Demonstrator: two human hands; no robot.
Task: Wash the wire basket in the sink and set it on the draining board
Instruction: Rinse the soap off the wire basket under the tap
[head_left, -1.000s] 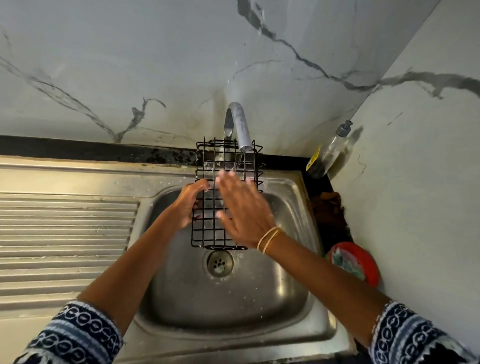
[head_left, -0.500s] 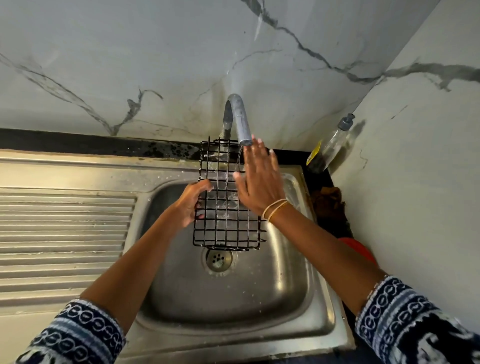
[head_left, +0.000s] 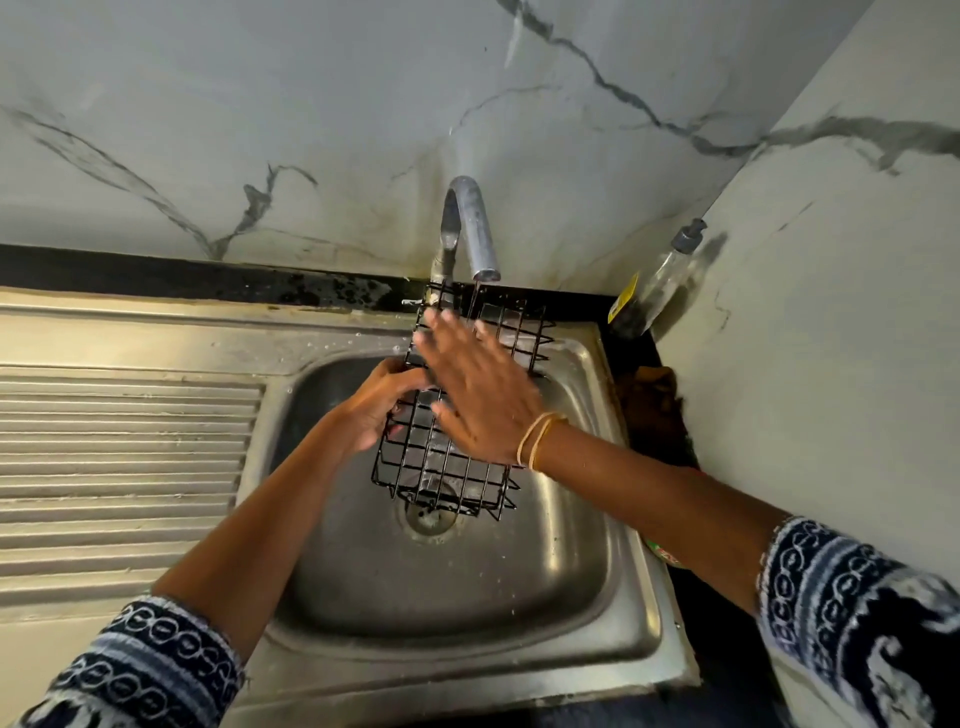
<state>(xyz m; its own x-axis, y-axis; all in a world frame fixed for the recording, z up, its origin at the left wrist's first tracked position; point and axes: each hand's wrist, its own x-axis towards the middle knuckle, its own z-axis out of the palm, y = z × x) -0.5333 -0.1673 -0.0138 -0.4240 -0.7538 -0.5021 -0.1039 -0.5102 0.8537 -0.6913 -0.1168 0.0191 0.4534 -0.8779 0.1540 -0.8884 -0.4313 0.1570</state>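
Note:
A black wire basket (head_left: 439, 470) hangs tilted over the steel sink (head_left: 452, 587), its top end under the tap (head_left: 475, 228), from which a thin stream of water runs. My left hand (head_left: 376, 402) grips the basket's left edge with curled fingers. Across the wire grid lies my right hand (head_left: 478, 395), flat with straight fingers, blurred by motion. The ribbed draining board (head_left: 119, 467) stretches to the left of the sink.
A clear soap dispenser (head_left: 660, 280) leans in the back right corner. A brown cloth (head_left: 657, 400) and a red object (head_left: 662, 553) lie on the dark counter strip right of the sink. Marble walls stand close behind and to the right.
My right hand slid from the basket's top right down and left across the grid. The basket has tilted and its lower end swung slightly right. My left hand kept its hold.

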